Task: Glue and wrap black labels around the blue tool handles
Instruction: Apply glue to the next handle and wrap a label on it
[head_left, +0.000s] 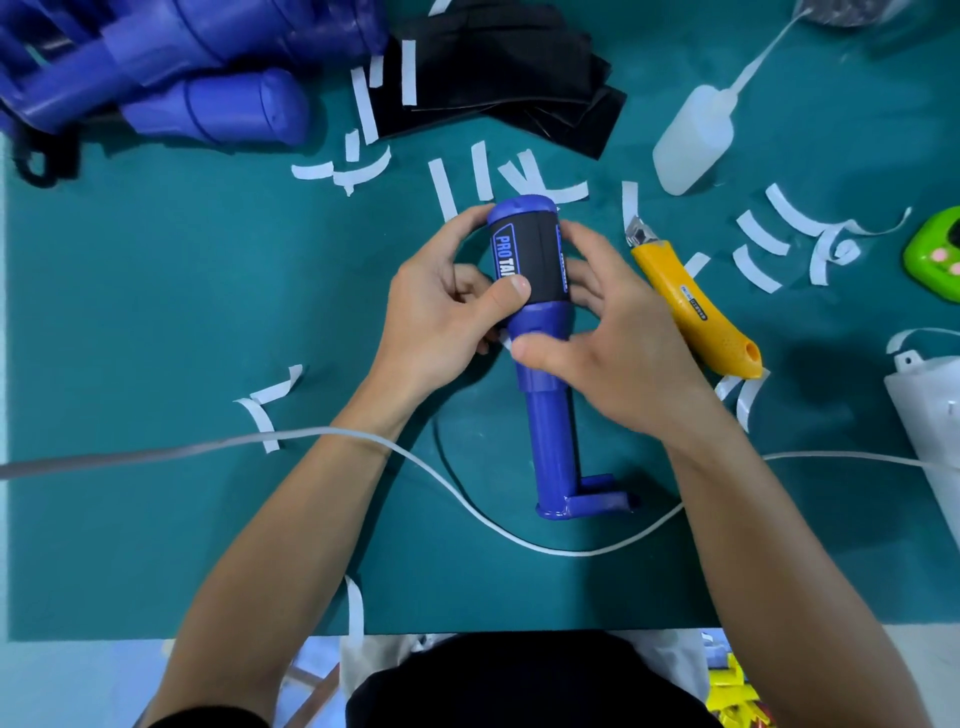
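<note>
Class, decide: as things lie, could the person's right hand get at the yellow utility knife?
Probably yes. The yellow utility knife lies on the mat right beside the right hand, nothing between them; but that hand holds the blue tool handle and must let go first.

Glossy, smooth blue plastic on the tool handle (550, 415); matt black label (530, 254) around it, possibly rubbery. At two o'clock, yellow plastic knife (696, 312), dimpled grip, bare metal blade. At one o'clock, translucent plastic bottle (693, 137). Matt green mat (156, 312).
</note>
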